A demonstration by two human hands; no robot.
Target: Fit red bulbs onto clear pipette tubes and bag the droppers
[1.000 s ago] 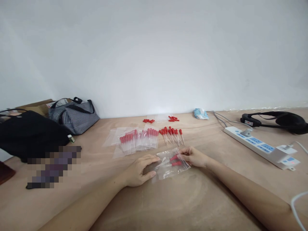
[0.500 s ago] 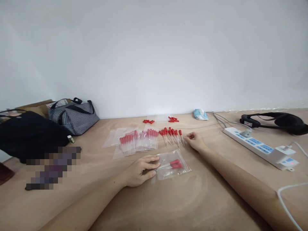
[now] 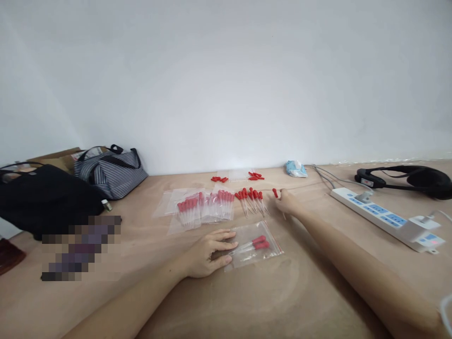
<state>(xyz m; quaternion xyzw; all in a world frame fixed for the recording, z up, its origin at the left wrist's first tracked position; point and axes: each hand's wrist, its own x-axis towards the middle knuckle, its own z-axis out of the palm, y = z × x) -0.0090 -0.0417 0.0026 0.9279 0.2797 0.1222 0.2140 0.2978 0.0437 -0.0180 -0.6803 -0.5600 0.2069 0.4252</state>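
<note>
My left hand [image 3: 212, 253] lies with its fingers spread on the left end of a clear zip bag [image 3: 247, 260]. Inside that bag are droppers [image 3: 260, 242], at least two, with red bulbs pointing right. My right hand [image 3: 288, 203] is closed on a single dropper [image 3: 275, 192], its red bulb showing past the fingertips and its thin tip below the hand. Just left of that hand, several loose droppers [image 3: 252, 194] lie fanned on the table. Filled zip bags of red-bulbed droppers [image 3: 189, 205] overlap further left.
Red bulbs [image 3: 219, 179] and more red bulbs [image 3: 256, 176] lie near the wall. A power strip [image 3: 384, 219], a black headset-like strap [image 3: 399, 176] and a blue-white packet [image 3: 295, 168] are at right. Left stand a striped bag [image 3: 113, 174] and a black bag [image 3: 52, 202].
My right hand has picked up one dropper at the right edge of the loose group and drawn it slightly right. The left hand stays on the bag.
</note>
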